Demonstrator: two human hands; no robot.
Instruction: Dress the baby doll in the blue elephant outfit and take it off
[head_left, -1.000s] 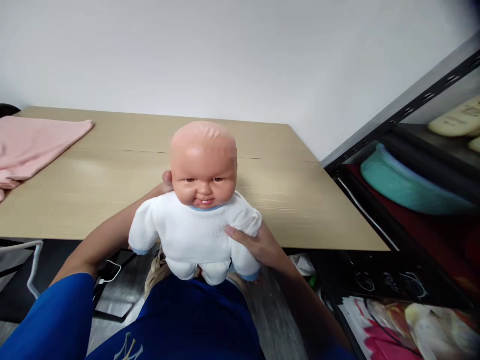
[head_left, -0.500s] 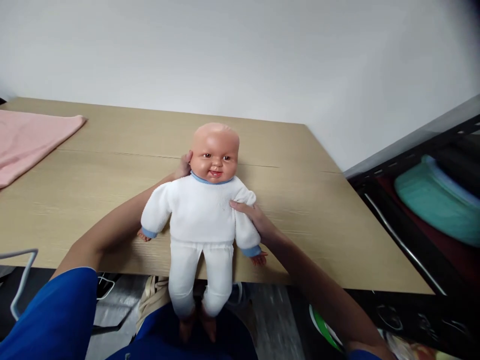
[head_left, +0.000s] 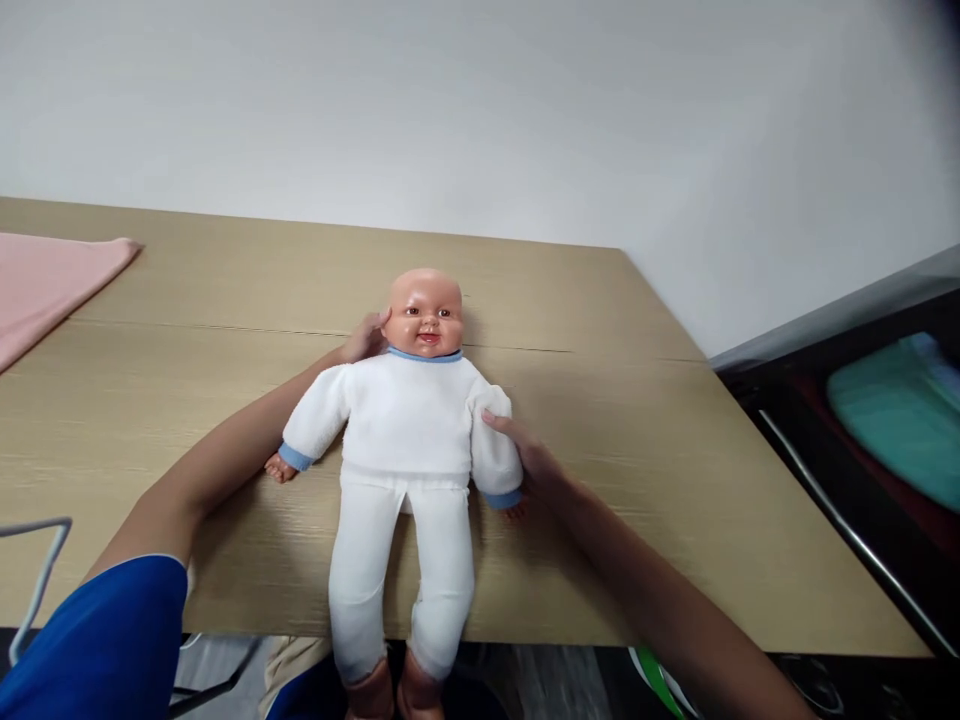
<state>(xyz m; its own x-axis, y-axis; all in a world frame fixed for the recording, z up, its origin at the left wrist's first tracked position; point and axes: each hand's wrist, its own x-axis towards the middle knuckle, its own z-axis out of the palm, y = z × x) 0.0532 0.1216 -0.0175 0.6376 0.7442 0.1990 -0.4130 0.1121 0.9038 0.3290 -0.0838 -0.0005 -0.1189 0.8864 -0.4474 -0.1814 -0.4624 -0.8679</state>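
Observation:
A baby doll (head_left: 409,425) in a white fleece top with blue collar and cuffs and white trousers lies face up on the wooden table (head_left: 600,440). Its feet stick out past the front edge. My left hand (head_left: 366,337) cups the side and back of its head, the thumb by the ear and the other fingers hidden. At the doll's upper arm, on the right side of the view, my right hand (head_left: 529,452) grips the sleeve; its thumb rests on the fleece and its other fingers are out of sight.
A folded pink cloth (head_left: 52,285) lies at the table's left. Beyond the right edge stands a dark rack or cart with a teal item (head_left: 892,415) in it. A white bent metal bar (head_left: 52,560) rises at lower left. The wall (head_left: 450,110) borders the back.
The doll has gone down and away from me onto the table, with more of its legs over the tabletop. Both hands moved with it; the right thumb slid outward on the sleeve.

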